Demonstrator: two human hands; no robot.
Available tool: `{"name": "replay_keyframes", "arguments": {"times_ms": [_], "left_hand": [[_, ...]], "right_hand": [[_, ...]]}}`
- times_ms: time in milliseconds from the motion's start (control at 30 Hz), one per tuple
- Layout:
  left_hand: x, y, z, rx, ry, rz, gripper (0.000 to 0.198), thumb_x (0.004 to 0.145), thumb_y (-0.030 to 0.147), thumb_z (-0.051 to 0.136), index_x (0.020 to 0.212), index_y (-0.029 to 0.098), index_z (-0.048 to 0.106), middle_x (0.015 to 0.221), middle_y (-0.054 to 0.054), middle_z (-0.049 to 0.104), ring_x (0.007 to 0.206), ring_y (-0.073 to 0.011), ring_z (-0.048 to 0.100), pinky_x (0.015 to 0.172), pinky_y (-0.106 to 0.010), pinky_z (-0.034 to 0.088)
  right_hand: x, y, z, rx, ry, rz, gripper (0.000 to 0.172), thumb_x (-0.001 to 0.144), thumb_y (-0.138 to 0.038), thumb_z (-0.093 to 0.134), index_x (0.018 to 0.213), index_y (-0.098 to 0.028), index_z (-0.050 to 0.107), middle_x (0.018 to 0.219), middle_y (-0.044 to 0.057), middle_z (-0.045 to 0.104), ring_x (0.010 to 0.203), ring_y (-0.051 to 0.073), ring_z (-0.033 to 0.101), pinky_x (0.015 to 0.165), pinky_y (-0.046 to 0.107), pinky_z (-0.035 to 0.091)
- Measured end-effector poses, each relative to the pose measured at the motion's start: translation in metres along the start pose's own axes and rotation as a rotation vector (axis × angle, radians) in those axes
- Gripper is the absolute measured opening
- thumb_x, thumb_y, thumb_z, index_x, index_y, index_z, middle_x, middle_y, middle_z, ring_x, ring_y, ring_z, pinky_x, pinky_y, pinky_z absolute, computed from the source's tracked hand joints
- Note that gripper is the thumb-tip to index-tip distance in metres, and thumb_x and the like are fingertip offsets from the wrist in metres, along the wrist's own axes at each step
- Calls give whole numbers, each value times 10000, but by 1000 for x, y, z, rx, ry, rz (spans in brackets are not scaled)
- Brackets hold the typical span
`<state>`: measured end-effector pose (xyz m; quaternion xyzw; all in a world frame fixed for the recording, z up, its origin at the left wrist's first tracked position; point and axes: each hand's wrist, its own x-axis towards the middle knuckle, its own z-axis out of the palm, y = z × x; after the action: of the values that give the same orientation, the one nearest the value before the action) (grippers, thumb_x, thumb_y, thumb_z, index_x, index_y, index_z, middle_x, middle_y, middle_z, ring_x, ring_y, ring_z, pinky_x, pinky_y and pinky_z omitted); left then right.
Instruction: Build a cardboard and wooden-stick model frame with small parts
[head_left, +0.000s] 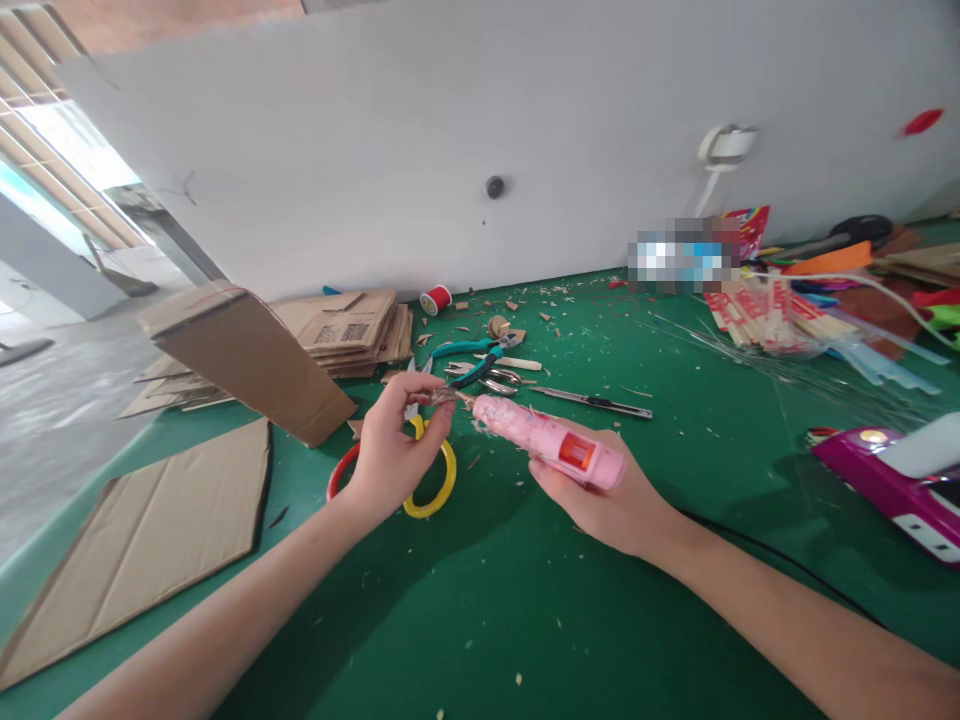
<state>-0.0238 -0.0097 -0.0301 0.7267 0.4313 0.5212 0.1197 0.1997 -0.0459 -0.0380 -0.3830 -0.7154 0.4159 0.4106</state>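
Observation:
A pink glue gun (525,432) is gripped in my right hand (607,500), its nozzle pointing left. My left hand (397,440) pinches a small brownish piece (442,396) right at the nozzle tip; its exact kind is too small to tell. Below and behind my left hand lie scissors (431,508) with one yellow and one red handle loop. Just beyond the fingertips rest teal-handled pliers (461,348) and other metal pliers (499,378). A utility knife (592,402) lies past the glue gun.
Cardboard sheets (352,335) are stacked at the back left, near a tall folded cardboard piece (255,360) and a flat cardboard sheet (150,535). A red thread spool (436,299) stands near the wall. Wrapped sticks (772,318) and a purple tool (892,485) are on the right.

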Motion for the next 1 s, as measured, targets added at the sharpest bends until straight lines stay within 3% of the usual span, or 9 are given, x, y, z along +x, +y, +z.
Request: {"name": "replay_keyframes", "arguments": {"times_ms": [233,400,667,1000], "left_hand": [[2,4,-1,-15,-46,23,140,807,173,583,940,205,549,944,-49,623,910,-175,605,819,-329,497],[3,4,-2,41,-29,49,110,811,174,580,912,204,550,896,-37,595,833,-156,577,761,-311,482],[5,5,-3,66,-10,111,110,790,145,597,875,202,557,925,-45,594,918,-175,576,819,-336,483],[4,8,-3,130,-14,99,93,786,138,591,857,195,571,876,-35,607,856,-167,582,797,-338,482]], "right_hand": [[1,-2,0,-45,-1,-30,143,841,-262,533,723,-202,477,591,-56,480,471,66,397,425,209,305],[2,-3,0,-104,5,-56,158,834,-259,536,704,-202,469,573,-59,464,472,68,394,435,216,295],[2,-2,-1,-161,4,-95,188,828,-267,542,681,-207,440,564,-62,454,474,70,382,443,219,284],[1,1,-1,-198,5,-96,199,833,-288,542,689,-209,430,589,-56,455,490,76,391,458,226,292]]}}
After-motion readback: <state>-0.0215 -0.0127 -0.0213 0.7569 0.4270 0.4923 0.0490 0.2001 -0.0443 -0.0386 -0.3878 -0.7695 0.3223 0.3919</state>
